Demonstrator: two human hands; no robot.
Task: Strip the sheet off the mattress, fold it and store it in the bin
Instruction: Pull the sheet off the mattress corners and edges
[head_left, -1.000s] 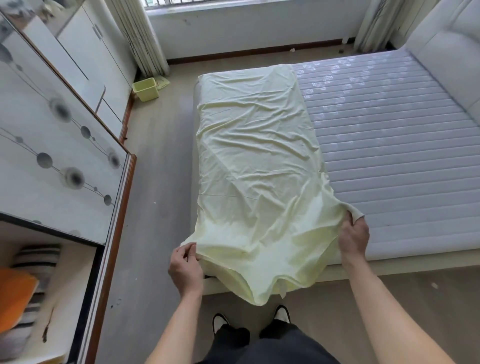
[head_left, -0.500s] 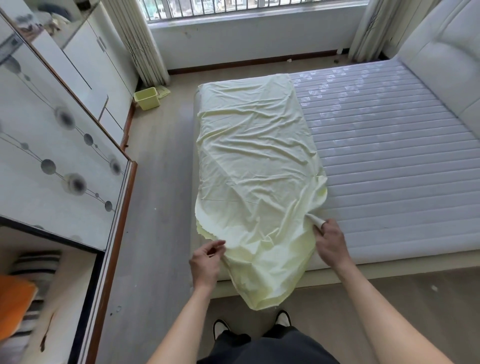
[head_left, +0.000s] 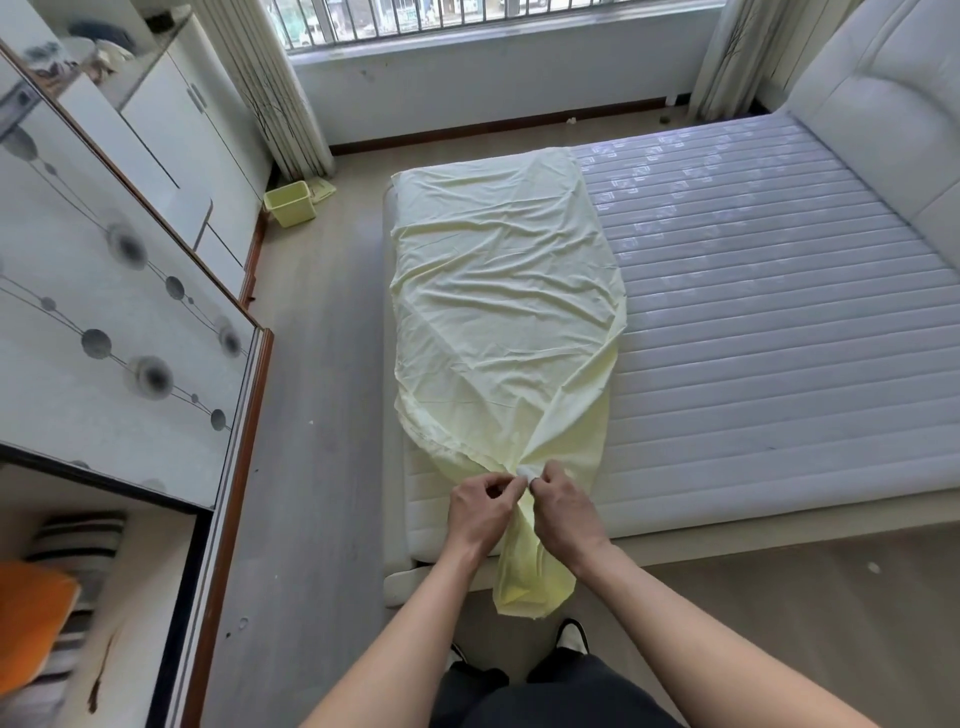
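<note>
At the near bed edge, both hands, left hand (head_left: 480, 512) and right hand (head_left: 563, 512), pinching sheet (head_left: 498, 312) corners together; best matched evenly before folding.

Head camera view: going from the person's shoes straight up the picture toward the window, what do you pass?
Shoes → the hanging end of the yellow sheet → left hand and right hand pinching the sheet's corners together → the sheet spread along the mattress → floor → window.
</note>
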